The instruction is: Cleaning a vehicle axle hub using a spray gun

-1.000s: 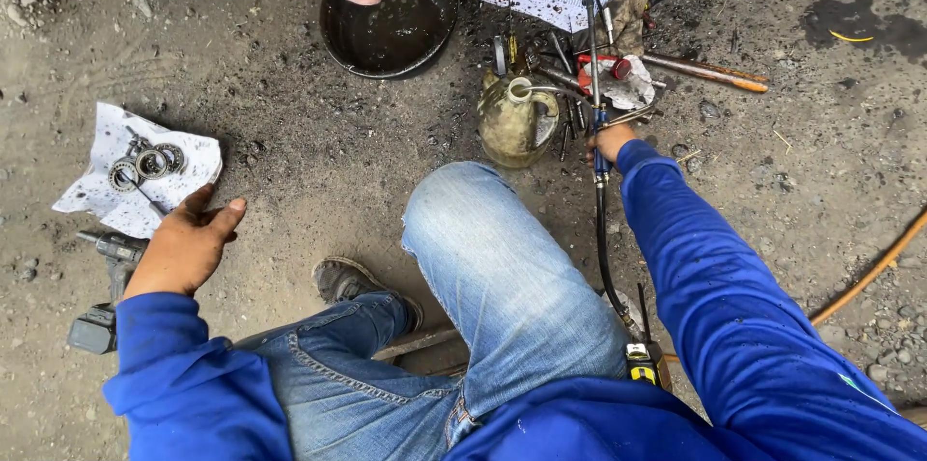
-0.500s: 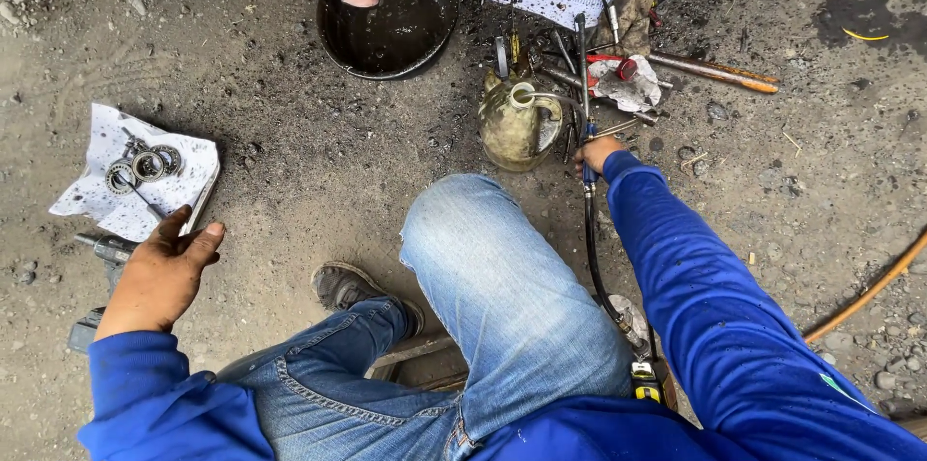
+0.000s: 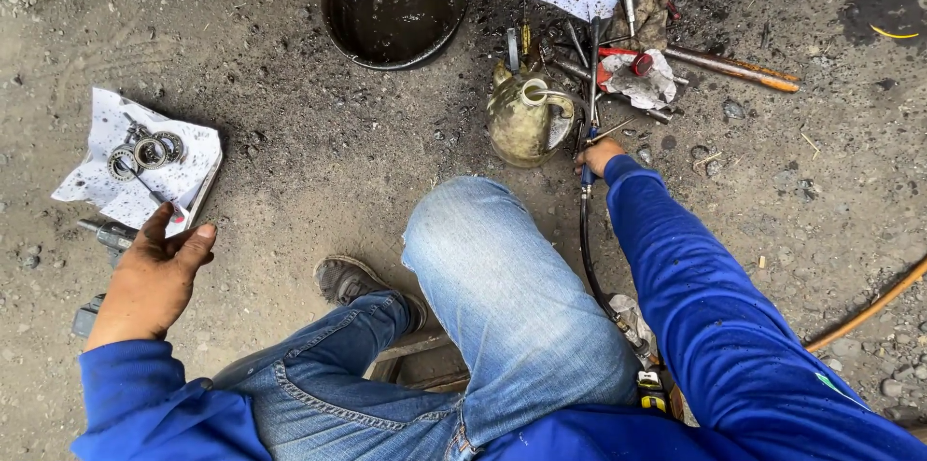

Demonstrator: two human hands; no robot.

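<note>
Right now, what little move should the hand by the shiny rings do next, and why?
Probably ease the left hand forward onto the white sheet and pick up one of the metal bearing rings. That hand hovers open just short of the sheet's near edge and holds nothing, and the rings lie loose on top. The right hand is busy at the black hose beside the grimy jug.

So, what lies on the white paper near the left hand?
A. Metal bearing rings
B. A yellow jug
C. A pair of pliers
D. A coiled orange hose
A: round metal bearing rings sit on the white paper, just beyond the left hand.
</note>
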